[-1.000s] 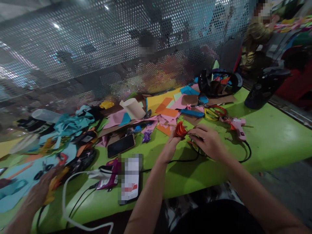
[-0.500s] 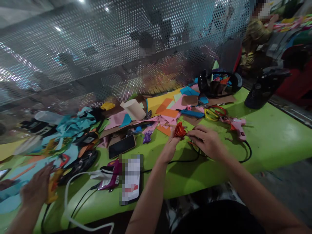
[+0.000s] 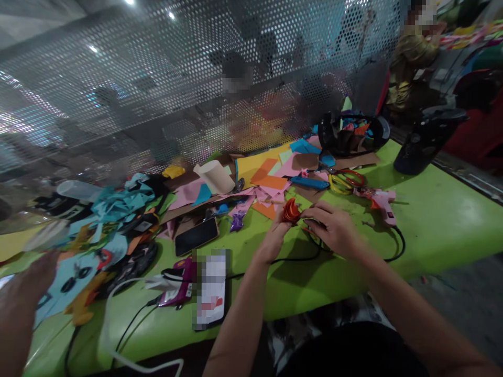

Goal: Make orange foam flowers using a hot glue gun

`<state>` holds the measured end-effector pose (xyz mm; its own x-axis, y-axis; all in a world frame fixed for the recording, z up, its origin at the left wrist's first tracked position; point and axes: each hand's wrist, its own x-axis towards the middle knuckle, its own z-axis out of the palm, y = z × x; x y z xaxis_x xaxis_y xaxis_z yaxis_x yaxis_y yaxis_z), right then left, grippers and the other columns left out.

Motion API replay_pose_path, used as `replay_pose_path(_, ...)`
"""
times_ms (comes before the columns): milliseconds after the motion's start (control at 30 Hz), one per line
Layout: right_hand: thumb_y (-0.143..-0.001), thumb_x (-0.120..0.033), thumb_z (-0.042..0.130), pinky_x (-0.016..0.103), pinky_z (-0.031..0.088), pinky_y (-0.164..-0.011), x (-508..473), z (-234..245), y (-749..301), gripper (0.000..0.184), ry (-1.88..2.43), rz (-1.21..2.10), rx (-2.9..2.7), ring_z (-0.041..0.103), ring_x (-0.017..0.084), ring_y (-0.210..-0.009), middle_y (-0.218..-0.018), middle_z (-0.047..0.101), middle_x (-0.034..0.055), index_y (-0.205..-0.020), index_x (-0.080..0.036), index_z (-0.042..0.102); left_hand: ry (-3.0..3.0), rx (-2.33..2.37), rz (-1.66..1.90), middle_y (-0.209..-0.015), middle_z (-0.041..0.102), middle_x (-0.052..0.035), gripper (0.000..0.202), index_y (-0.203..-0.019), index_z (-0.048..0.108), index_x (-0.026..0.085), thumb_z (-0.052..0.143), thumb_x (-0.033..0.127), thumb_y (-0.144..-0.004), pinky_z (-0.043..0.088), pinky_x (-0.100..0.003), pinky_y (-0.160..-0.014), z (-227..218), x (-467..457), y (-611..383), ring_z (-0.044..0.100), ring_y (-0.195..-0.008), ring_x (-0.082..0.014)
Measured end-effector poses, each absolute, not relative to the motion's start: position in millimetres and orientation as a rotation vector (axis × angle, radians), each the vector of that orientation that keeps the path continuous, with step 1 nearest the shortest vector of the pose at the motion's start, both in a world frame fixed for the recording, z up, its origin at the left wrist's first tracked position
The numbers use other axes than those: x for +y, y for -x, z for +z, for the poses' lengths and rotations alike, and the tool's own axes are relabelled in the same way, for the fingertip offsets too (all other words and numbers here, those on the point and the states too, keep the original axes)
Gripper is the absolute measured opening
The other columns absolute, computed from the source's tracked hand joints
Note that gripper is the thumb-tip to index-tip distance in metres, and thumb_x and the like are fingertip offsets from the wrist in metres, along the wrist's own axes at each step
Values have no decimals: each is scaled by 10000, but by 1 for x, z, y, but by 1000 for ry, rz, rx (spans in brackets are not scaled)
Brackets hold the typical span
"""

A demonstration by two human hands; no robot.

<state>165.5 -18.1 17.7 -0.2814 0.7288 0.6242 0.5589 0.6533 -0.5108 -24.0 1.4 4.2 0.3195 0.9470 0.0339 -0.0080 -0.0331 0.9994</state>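
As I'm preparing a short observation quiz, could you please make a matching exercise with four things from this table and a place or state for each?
Things:
1. red-orange layered piece
2. pink glue gun
3. dark tumbler
4. small purple piece

Places or states:
A. standing farthest right of the four
B. lying just right of the dark-screened phone
C. held in the left hand
D. black cord at its handle

Pairs: 1-C, 2-D, 3-A, 4-B

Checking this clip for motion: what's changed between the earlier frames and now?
The co-worker's hand moved left, away from the yellow tool. No visible grasp or release by the wearer. Unchanged: left hand holding the folded orange piece, right hand at its edge, pink glue gun in place.
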Motion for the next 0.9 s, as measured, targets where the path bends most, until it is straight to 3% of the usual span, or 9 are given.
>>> replay_pose_path(133,-951,-187,559,284,494,-711,-18,18,-166,162,1016,237,-1989,659,186,-826,-968,690,64,-1046,-226,684,-1345,946,988,-1306,561,-45,537,-1283,570,237,535,240,-747,418,-338,-985,-1,4,25,501,-1157,-217)
replay_pose_path(367,-960,-190,546,283,518,-738,-20,19,-165,173,967,288,-1959,666,176,-838,-966,696,63,-1033,-229,698,-1303,1004,1029,-1261,582,-65,546,-1303,533,205,539,297,-765,419,-338,-975,-2,4,25,530,-1067,-199)
replay_pose_path(633,-962,-193,548,280,502,-707,-19,17,-165,177,987,255,-1991,660,177,-819,-950,693,56,-1036,-228,704,-1397,987,993,-1245,580,-34,422,-1199,600,239,525,219,-784,400,-337,-1012,-3,6,26,499,-1127,-204)
replay_pose_path(900,-963,-191,540,280,496,-706,-19,17,-165,174,996,247,-1997,651,178,-800,-949,684,65,-1034,-222,695,-1437,998,996,-1281,557,-26,451,-1238,573,251,519,202,-793,398,-325,-989,2,3,25,485,-1144,-206)
